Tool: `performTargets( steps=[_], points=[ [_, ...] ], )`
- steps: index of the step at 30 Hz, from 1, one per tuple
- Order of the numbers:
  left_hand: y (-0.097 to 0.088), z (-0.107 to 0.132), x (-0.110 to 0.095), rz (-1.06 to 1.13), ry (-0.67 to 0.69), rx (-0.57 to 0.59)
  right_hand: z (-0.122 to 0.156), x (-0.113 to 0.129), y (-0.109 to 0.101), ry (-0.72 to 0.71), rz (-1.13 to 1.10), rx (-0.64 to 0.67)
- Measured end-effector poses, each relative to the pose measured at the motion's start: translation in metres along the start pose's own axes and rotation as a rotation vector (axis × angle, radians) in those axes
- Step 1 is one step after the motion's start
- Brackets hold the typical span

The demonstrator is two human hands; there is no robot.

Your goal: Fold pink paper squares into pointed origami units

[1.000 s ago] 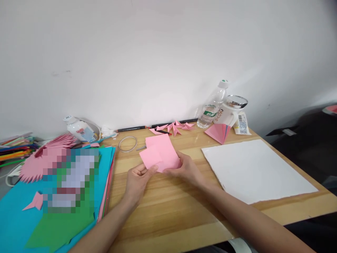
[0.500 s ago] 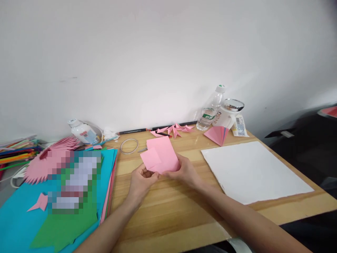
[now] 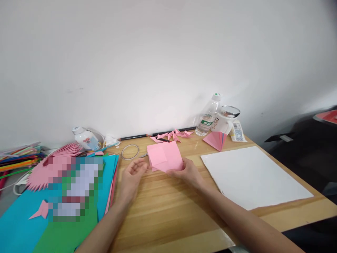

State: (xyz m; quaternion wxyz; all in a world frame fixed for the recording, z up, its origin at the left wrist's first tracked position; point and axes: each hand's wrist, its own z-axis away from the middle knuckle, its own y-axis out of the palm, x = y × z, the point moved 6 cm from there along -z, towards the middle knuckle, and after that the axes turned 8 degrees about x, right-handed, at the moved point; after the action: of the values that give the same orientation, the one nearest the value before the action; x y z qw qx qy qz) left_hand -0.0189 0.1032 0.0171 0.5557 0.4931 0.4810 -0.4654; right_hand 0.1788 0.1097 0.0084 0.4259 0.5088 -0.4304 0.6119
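Observation:
A small stack of pink paper squares [image 3: 165, 156] is held just above the wooden table [image 3: 168, 211]. My right hand [image 3: 187, 170] pinches the stack at its lower right edge. My left hand [image 3: 132, 174] sits just left of the stack, palm turned up and fingers loosely apart, its fingertips near the paper's left edge but holding nothing.
A large white sheet [image 3: 252, 175] lies at right. Coloured paper sheets [image 3: 28, 225] are stacked at left, with pencils [image 3: 18, 160] and pink folded pieces [image 3: 39, 168]. Along the wall: folded pink shapes [image 3: 173, 134], a water bottle [image 3: 207, 116], a white cup [image 3: 226, 119], a wire ring [image 3: 130, 151], a pink fan [image 3: 216, 139].
My left hand has let go of the pink paper and opened, drifting slightly left. The right hand keeps the stack, now turned flatter. The view tilted down a little.

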Motion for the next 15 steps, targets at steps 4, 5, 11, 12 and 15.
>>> performTargets(
  steps=[4,5,11,12,15],
  points=[
    [0.034,0.014,0.022,0.035,-0.144,0.361,0.002,-0.006,0.021,-0.065,-0.147,0.12],
    [0.036,0.017,0.025,0.046,-0.154,0.364,0.003,-0.008,0.025,-0.072,-0.166,0.139],
    [0.026,0.015,0.024,0.062,-0.174,0.283,0.004,-0.01,0.028,-0.074,-0.234,0.188],
    [0.023,0.013,0.022,0.056,-0.176,0.262,0.004,-0.008,0.024,-0.089,-0.237,0.165],
    [0.017,0.008,0.018,0.063,-0.167,0.201,0.004,-0.001,0.013,-0.16,-0.17,0.08]
  ],
)
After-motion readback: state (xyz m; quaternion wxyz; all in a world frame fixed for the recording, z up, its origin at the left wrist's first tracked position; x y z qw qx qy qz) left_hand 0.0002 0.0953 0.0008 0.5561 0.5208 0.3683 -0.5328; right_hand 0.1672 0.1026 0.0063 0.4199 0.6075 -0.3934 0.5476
